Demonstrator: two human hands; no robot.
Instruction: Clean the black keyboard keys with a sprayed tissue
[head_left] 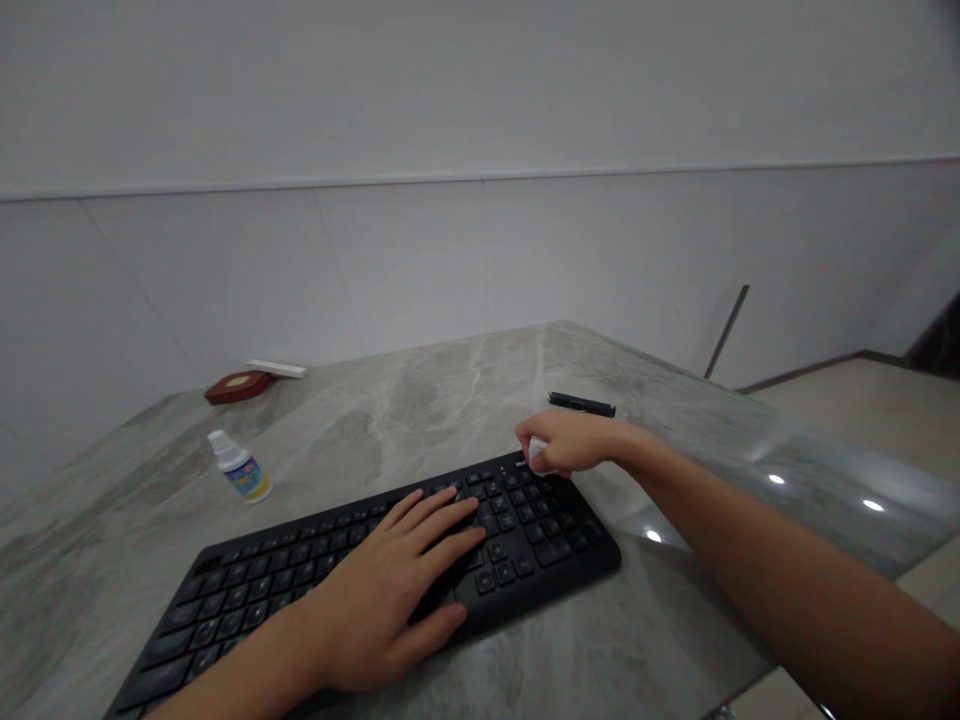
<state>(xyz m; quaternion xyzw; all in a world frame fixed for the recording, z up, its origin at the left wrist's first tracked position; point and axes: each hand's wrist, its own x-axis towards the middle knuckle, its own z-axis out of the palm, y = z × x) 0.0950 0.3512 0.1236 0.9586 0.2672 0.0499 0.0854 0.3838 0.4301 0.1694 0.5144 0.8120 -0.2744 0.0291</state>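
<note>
A black keyboard lies at a slant across the near part of the table. My left hand rests on its middle keys, fingers spread and palm down, covering some of them. At the keyboard's far right corner, my right hand is closed round a small white tissue, mostly hidden by the fingers. The tissue is at the top edge, above the number keys. Just beyond my right hand lies a black pen-like object.
A small white bottle with a blue and yellow label stands left of the keyboard. Farther back are a reddish-brown box and a flat white object. The grey marbled table meets a pale wall behind.
</note>
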